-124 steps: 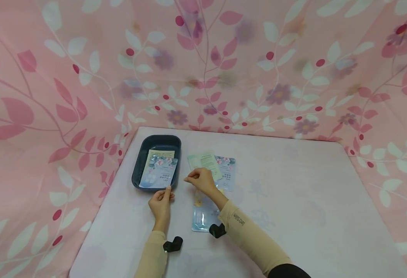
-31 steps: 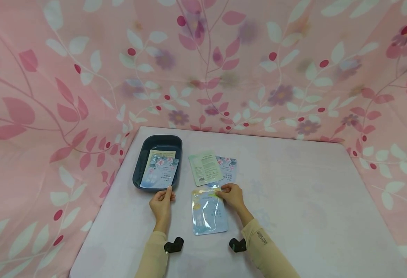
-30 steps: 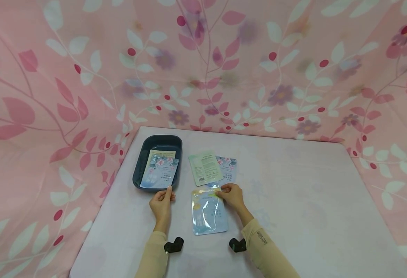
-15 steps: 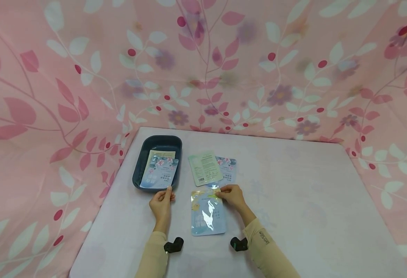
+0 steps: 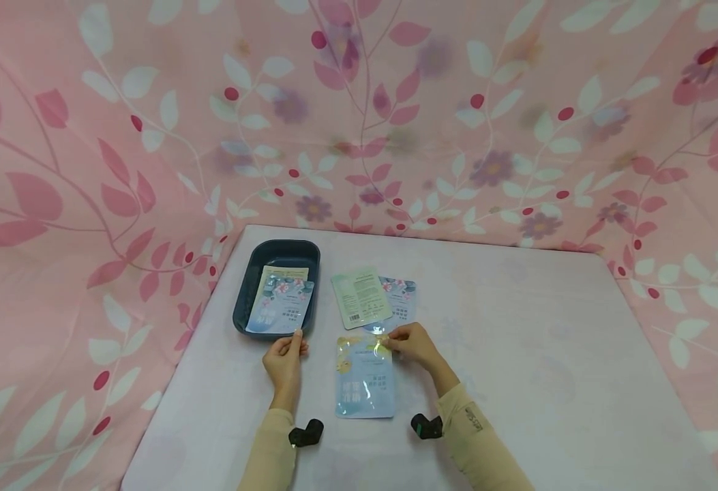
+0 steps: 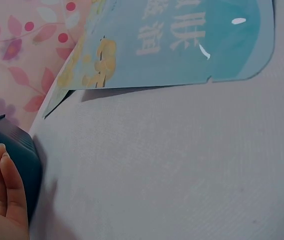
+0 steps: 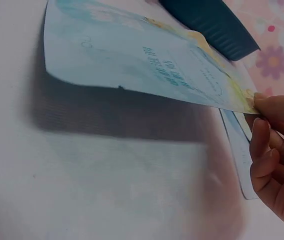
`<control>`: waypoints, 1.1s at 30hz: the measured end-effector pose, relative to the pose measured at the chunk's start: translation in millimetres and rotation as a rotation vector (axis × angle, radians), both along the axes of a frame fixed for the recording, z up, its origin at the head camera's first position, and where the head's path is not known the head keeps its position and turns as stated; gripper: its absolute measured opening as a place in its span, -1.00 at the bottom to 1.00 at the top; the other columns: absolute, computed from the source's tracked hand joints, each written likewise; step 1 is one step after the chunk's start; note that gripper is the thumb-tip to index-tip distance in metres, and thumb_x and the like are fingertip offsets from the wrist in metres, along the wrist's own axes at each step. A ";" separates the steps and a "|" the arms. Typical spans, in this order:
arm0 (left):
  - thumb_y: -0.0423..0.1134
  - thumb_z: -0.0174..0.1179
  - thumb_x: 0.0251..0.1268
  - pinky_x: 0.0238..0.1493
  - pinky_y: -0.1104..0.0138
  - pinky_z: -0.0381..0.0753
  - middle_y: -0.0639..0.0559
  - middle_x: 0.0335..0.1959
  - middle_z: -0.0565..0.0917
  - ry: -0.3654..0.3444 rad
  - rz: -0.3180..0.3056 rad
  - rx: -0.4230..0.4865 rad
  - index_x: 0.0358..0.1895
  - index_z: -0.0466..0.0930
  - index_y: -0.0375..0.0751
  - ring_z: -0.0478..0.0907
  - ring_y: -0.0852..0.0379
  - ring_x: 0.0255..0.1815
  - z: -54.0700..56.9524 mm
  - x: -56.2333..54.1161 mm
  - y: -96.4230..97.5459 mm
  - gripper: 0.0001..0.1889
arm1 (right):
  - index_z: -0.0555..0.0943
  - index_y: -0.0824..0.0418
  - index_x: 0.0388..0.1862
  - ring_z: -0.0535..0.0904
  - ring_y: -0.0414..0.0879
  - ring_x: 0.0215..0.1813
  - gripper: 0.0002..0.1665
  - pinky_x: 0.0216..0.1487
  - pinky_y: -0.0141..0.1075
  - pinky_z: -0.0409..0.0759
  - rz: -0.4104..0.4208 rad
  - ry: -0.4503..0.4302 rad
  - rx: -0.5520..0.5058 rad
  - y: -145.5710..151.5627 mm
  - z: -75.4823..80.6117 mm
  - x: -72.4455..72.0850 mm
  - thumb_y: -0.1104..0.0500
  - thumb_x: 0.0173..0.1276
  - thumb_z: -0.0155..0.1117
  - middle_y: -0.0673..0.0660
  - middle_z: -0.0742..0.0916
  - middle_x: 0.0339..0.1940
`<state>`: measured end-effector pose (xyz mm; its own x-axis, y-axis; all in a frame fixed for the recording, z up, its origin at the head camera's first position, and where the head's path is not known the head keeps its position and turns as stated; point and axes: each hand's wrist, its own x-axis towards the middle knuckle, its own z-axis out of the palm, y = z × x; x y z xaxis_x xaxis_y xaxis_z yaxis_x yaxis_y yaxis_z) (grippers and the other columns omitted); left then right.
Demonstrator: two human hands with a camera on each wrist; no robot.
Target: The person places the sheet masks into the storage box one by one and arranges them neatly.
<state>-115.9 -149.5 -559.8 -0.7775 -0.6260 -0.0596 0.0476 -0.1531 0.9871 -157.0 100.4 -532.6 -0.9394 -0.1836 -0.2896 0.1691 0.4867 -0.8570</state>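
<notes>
In the head view, my right hand [image 5: 415, 343] pinches the top right corner of a blue face mask packet [image 5: 365, 385] with yellow printing at its upper edge. The right wrist view shows this packet [image 7: 132, 55] raised off the tabletop, its shadow beneath, thumb and index finger on its corner. My left hand [image 5: 283, 361] is at the near rim of a dark blue tray [image 5: 240, 310], thumb over the rim and fingers against the outer wall. Inside the tray lie a flowered blue packet [image 5: 281, 307] and a pale yellow-green one [image 5: 297, 272] partly under it.
Right of the tray, a light green packet [image 5: 361, 296] with printed text overlaps a flowered blue packet [image 5: 401, 300] on the white tabletop [image 5: 518, 341]. A pink floral cloth [image 5: 359, 123] rises behind and beside the table.
Since the earliest frame, my right hand has left the space beside the tray and taken the blue packet's corner. The packet then shifted slightly left, turning straighter. My left hand stays put.
</notes>
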 end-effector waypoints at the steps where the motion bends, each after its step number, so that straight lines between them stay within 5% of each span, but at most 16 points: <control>1: -0.38 0.28 0.18 -0.55 0.47 0.66 -0.05 -0.65 0.65 -0.003 -0.002 -0.001 -0.45 0.54 -0.59 0.58 0.27 -0.66 -0.1 -0.2 -0.2 -0.75 | 0.68 0.39 -0.34 0.51 -0.13 -0.49 -0.82 -0.51 -0.43 0.50 0.013 0.009 -0.003 0.8 2.5 0.2 0.26 0.15 0.38 0.09 0.67 -0.50; 13: -0.35 0.28 0.19 -0.54 0.47 0.66 -0.05 -0.63 0.66 0.008 -0.018 -0.009 -0.41 0.55 -0.64 0.59 0.29 -0.65 0.2 -0.3 -0.4 -0.72 | 0.68 0.46 -0.29 0.59 0.06 -0.45 -0.77 -0.51 -0.34 0.53 0.104 0.121 -0.090 8.3 26.6 -0.9 0.25 0.24 0.31 0.22 0.72 -0.49; 22: -0.37 0.28 0.19 -0.55 0.46 0.66 0.04 -0.67 0.64 0.012 -0.013 0.006 -0.44 0.55 -0.61 0.59 0.28 -0.66 0.8 -0.2 -0.4 -0.74 | 0.60 0.62 -0.28 0.54 0.38 -0.36 -0.77 -0.50 -0.29 0.51 0.159 0.149 -0.157 2.9 73.5 11.1 0.37 0.28 0.22 0.46 0.67 -0.44; 27: -0.39 0.28 0.18 -0.56 0.46 0.66 0.04 -0.67 0.64 0.027 -0.018 0.015 -0.44 0.54 -0.63 0.59 0.28 -0.66 0.5 -0.1 -0.5 -0.74 | 0.64 0.55 -0.28 0.57 0.24 -0.40 -0.75 -0.44 -0.14 0.58 0.132 0.148 -0.148 3.5 62.8 4.4 0.30 0.28 0.27 0.34 0.70 -0.48; 33: -0.37 0.28 0.18 -0.55 0.47 0.66 0.08 -0.67 0.63 0.021 -0.019 0.010 -0.44 0.54 -0.61 0.59 0.29 -0.66 -0.8 0.3 -0.7 -0.74 | 0.67 0.48 -0.30 0.56 0.05 -0.44 -0.75 -0.50 -0.31 0.50 0.103 0.144 -0.133 3.5 52.5 -4.4 0.23 0.26 0.31 0.20 0.70 -0.51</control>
<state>-115.6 -150.3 -560.6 -0.7905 -0.6104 -0.0493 0.0657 -0.1645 0.9842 -161.5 103.9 -480.1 -0.9436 -0.3081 -0.1209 -0.0042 0.3763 -0.9265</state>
